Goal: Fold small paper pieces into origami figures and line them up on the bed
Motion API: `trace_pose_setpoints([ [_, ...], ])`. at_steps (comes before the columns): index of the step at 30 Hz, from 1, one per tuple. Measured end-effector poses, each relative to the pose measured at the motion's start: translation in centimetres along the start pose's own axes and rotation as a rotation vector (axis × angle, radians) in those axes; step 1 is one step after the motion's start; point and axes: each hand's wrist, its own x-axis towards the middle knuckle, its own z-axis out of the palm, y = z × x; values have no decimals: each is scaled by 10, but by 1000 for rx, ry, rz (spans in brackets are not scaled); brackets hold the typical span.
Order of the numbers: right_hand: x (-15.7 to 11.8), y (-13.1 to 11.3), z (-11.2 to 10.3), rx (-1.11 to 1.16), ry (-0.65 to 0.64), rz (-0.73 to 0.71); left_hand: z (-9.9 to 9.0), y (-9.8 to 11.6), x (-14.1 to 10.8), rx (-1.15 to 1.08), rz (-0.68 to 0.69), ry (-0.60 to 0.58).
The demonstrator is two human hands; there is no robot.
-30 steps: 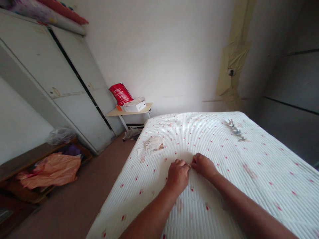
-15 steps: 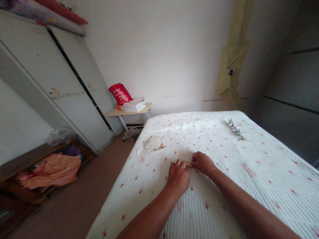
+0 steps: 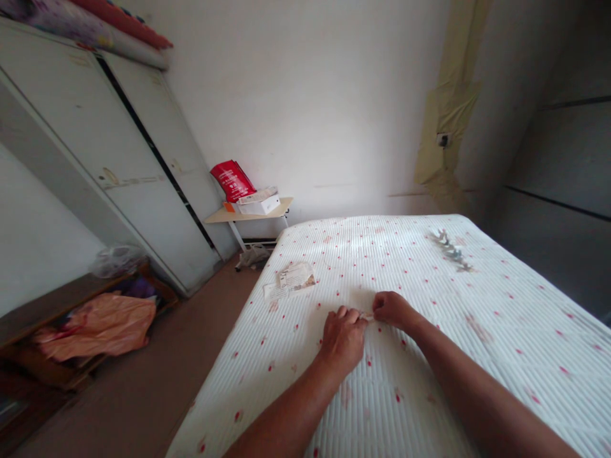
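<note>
My left hand (image 3: 344, 334) rests on the white, red-dotted mattress (image 3: 382, 388), its fingers curled at one end of a small pale strip (image 3: 366, 315). Just to the right, my right hand (image 3: 392, 308) is closed with its fingertips pinched at the strip's other end. The strip spans the narrow gap between the hands; its ends are hidden by fingers. Printed paper pieces (image 3: 296, 276) lie on the mattress beyond my left hand. A grey-green, leafy-looking object (image 3: 451, 250) lies toward the far right of the mattress.
A small table (image 3: 217, 217) by the wall holds a red bag (image 3: 232, 180) and a white box (image 3: 260, 205). At the left stand a pale cabinet (image 3: 138, 184) and a low wooden unit with an orange plastic bag (image 3: 107, 324).
My right hand has moved slightly to the right, away from my left hand. More of the pale strip shows between them. The view has shifted slightly.
</note>
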Motion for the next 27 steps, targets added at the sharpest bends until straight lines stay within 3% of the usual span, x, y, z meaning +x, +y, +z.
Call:
trace_pose_setpoints([
  [12, -6, -10, 6, -15, 74, 43, 3, 0, 0, 22, 7, 26],
  [23, -4, 1, -4, 149, -49, 66, 3, -2, 0, 1, 12, 19],
  [27, -5, 4, -1, 187, 3, -62, 2, -1, -1, -1, -3, 24],
])
